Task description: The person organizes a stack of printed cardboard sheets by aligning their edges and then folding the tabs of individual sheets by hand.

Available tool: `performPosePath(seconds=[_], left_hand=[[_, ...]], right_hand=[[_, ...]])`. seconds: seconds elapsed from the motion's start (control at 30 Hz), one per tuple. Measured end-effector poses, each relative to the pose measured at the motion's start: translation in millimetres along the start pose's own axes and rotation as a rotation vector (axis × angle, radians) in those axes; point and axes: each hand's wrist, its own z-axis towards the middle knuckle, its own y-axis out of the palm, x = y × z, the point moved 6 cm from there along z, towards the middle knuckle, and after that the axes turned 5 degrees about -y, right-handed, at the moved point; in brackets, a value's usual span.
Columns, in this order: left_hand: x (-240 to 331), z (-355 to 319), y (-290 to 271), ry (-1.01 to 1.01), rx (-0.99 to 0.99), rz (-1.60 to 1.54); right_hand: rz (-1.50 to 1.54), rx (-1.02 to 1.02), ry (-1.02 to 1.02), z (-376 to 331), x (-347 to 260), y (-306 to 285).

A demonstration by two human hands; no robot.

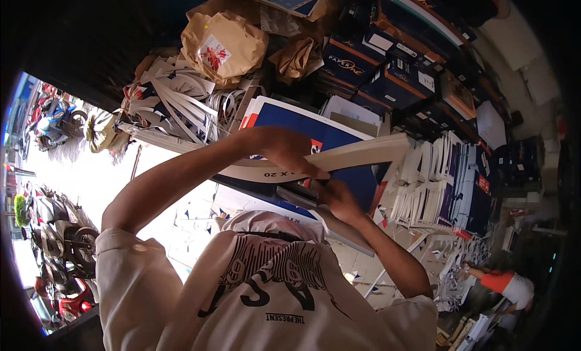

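Observation:
A long pale cardboard strip (363, 150) with dark print bends across the front of me, over a blue, white and red printed cardboard sheet (351, 130). My left hand (287, 150) reaches over from the left, its fingers closed on the strip's middle. Just below and to the right, my right hand (340, 201) is closed close to the left fingertips; a small dark part shows at its fingers, too hidden to name. A dark grey flat-sided object (298, 195) lies beneath the hands, partly covered.
Beyond the sheet are dark blue boxes (396, 81) in stacks and a crumpled brown paper bundle (224, 45). White strip offcuts (175, 102) heap at the left. Folded cardboard stacks (433, 184) stand right. A person (511, 287) bends at far right; motorbikes (66, 239) are outside left.

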Motion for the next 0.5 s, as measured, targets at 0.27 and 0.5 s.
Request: performPosePath(seconds=[0.27,0.5], left_hand=[[-5.5,-36.4,-4.1,0.067,0.554,0.143],[-16.5,-20.4,-13.7,0.105,0.613,0.108]], right_hand=[[-0.83,-0.211,0.4,-9.9,-71.9,-29.4],[-0.965,0.402,-0.13,-1.7,-117.5,33.1]])
